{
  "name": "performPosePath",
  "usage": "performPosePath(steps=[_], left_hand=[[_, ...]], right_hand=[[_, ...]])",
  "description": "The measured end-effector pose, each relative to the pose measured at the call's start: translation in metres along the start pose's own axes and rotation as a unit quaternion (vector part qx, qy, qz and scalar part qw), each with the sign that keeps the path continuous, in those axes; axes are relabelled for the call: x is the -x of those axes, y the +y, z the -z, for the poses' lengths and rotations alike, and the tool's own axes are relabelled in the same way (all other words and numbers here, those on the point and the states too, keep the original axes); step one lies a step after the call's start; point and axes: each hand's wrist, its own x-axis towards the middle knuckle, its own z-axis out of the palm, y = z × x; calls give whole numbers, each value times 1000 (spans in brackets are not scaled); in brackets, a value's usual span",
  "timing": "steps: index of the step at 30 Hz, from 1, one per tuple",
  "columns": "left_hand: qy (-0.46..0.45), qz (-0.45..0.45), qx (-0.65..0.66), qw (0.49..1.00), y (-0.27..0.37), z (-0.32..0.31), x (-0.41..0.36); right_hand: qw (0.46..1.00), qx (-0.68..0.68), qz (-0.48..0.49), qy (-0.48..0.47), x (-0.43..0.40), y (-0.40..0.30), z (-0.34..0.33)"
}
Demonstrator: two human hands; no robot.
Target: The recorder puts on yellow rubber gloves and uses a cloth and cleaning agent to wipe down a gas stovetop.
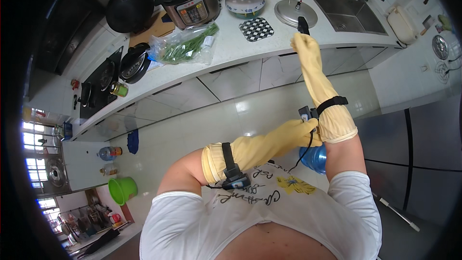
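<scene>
I wear long yellow rubber gloves with black straps. My right hand [305, 43] is stretched over the counter's front edge, its fingers closed at the black handle [303, 25] of a round metal pressure-cooker lid [288, 13]. The fingers hide the near part of that handle. My left hand [306, 131] reaches across my body and pinches a small black device [306, 113] beside the right forearm strap [331, 104]. A thin black cable [305, 155] hangs from there. Another black device [236, 181] is strapped to the left forearm.
On the counter [231, 48] are an electric pressure cooker [191, 9], a lidded pot [245, 1], a checkered mat [257, 29] and bagged green vegetables [184, 48]. A sink [361, 14] lies right, a cooktop [103, 83] left. A blue water bottle [314, 159] stands below my hands.
</scene>
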Motion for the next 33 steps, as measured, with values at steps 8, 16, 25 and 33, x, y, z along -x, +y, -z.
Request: performPosePath(steps=[8, 16, 25, 33], left_hand=[[3, -36, 17, 999, 3, 14, -6], [-67, -72, 80, 992, -8, 28, -17], [-128, -88, -42, 987, 12, 64, 20], [-33, -184, -174, 967, 102, 127, 61]], right_hand=[[934, -345, -78, 52, -23, 1, 3], [982, -175, 18, 63, -27, -18, 15], [995, 2, 99, 19, -20, -39, -16], [996, 7, 66, 59, 5, -54, -9]])
